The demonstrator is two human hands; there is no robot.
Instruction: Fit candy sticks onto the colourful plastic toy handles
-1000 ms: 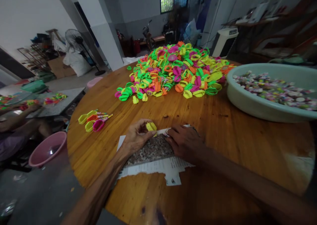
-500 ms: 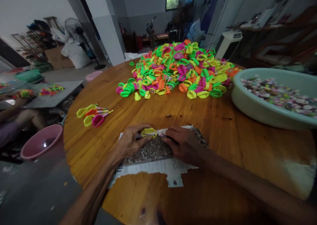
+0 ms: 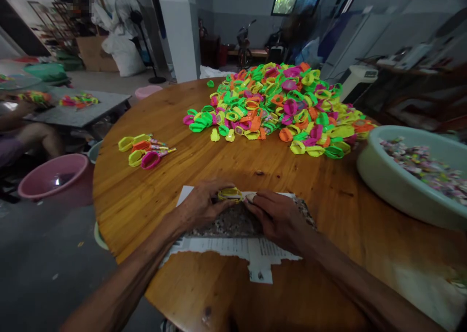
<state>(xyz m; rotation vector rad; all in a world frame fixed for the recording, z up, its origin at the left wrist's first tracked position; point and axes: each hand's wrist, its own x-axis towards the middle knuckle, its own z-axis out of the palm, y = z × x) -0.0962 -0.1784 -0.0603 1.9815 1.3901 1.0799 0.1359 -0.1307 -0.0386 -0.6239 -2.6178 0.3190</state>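
My left hand (image 3: 202,205) pinches a small yellow plastic ring piece (image 3: 229,193) over a speckled slab (image 3: 237,222) that lies on torn printed paper (image 3: 255,254). My right hand (image 3: 279,217) is closed beside it, its fingertips pressed to a small pale piece (image 3: 250,197) touching the yellow ring. Both hands rest near the front edge of the round wooden table (image 3: 182,161). A big heap of neon green, yellow, pink and orange ring pieces (image 3: 277,103) lies at the table's far side.
A pale green basin (image 3: 397,186) of small mixed pieces sits at the right. Several finished coloured pieces (image 3: 144,152) lie at the table's left. A pink basin (image 3: 51,176) stands on the floor at left, beside another person's arm (image 3: 32,132) at a low grey table (image 3: 76,115).
The yellow ring has gone from upright to lying flat between my fingertips. My view has swung to the left, so everything sits further right in the picture.
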